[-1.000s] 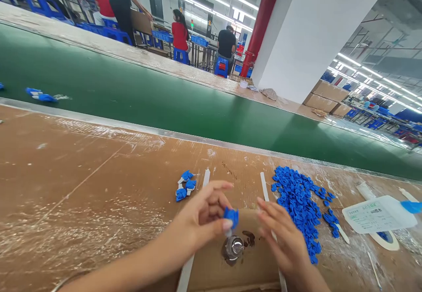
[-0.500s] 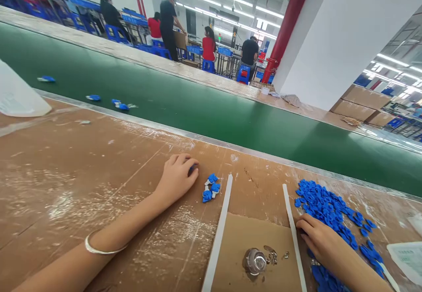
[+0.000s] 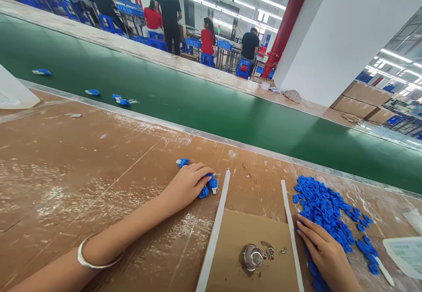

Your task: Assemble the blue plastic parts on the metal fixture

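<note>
My left hand (image 3: 188, 185) curls its fingers over a small cluster of blue pieces with pale tabs. Its thumb and forefinger close around one blue piece (image 3: 211, 180), partly covered by the fingers. Another blue piece (image 3: 183, 162) lies just behind the knuckles. My right hand (image 3: 325, 249) rests with stretched fingers between a white strip (image 3: 290, 221) and a pile of small blue pieces (image 3: 325, 204); nothing shows in it. Between the two strips, a small clear cup (image 3: 252, 257) stands on a cardboard sheet (image 3: 260, 226), beside wet, shiny spots.
A green conveyor belt (image 3: 204, 99) runs beyond the table edge, with several blue pieces (image 3: 121, 100) on it. A white translucent container (image 3: 16, 92) stands at the left. At the right lie a white stick (image 3: 384, 271) and another pale container (image 3: 404, 254). People sit and stand farther back.
My left hand has moved right onto the blue cluster, leaving a blue piece behind it. My right hand has shifted slightly, still beside the pile. A person in the background has turned.
</note>
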The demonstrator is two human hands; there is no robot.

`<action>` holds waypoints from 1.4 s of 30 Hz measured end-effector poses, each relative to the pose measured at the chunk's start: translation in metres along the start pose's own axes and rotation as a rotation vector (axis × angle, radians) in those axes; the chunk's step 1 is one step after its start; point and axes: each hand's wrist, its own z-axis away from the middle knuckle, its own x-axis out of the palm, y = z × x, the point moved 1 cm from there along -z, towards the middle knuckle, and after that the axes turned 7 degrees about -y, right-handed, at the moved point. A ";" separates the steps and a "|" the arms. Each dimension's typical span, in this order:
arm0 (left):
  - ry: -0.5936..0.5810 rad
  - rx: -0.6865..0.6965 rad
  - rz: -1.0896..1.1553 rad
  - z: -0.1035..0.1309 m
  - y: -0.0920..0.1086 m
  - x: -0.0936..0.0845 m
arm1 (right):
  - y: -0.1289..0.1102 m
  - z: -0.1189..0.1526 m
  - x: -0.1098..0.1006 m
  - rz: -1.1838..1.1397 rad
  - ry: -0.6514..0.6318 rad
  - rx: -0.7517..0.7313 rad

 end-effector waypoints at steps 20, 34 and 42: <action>-0.018 -0.169 0.754 0.026 0.043 -0.006 | -0.091 -0.035 0.003 -0.805 -0.063 -0.027; -0.404 -0.003 1.740 0.064 0.090 0.055 | -0.115 -0.040 0.002 -1.243 0.118 0.203; -0.394 0.059 1.852 0.073 0.096 0.056 | -0.125 -0.053 0.005 -1.208 0.088 0.074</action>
